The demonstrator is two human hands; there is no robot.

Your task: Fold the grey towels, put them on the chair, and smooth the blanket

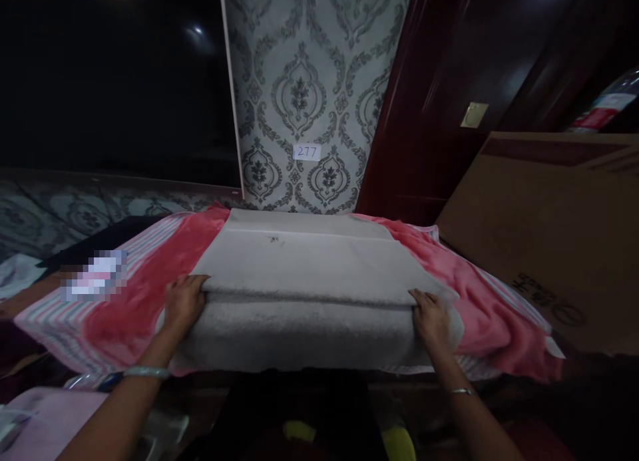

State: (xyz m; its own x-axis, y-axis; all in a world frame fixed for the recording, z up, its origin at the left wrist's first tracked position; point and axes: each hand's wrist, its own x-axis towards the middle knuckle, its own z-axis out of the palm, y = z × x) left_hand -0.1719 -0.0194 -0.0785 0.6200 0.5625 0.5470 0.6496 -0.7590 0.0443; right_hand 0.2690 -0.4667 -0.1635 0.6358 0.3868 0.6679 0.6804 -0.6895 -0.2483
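left hand (184, 305) and right hand (432, 320) pinch 1 edge of the mat (309, 265), well-spaced holds for something likely soft and floppy.

Home interior (damask wallpaper (299, 98), large television (114, 82))

Bare arms (130, 396) stretch from the near side, spread wide; left hand (186, 301) and right hand (430, 318) grip with bent fingers (198, 282) turned inward.

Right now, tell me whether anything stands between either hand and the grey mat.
Nothing visible does: the left hand and the right hand hold the grey mat at opposite ends of its upper layer's near edge. The red blanket lies beneath.
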